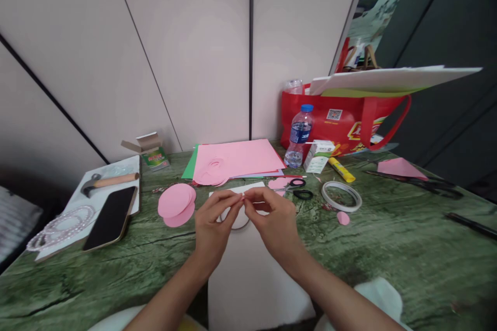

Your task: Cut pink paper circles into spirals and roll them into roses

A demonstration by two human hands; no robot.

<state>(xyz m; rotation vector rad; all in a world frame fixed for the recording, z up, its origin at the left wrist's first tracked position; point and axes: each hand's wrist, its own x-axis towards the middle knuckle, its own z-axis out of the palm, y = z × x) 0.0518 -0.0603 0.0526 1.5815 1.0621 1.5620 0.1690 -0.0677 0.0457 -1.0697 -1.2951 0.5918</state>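
Observation:
My left hand (215, 225) and my right hand (275, 217) meet fingertip to fingertip over a white board (256, 284). Both are pinched on a tiny whitish and reddish bit between them, too small to name. Behind the fingers, partly hidden, a round thing with a thin dark rim (239, 226) lies on the board. To the left of my left hand is a pile of pink paper circles (175, 201). Beyond my right hand are black-handled scissors (302, 194), with pink paper pieces beside them.
Pink paper sheets (244, 158) lie at the back. A roll of tape (359, 201), glue stick (341, 169), carton (318, 158), water bottle (297, 139) and red bag (345, 119) are at right. At left are a hammer (116, 181), phone (111, 218), beads (64, 227) and small box (155, 158).

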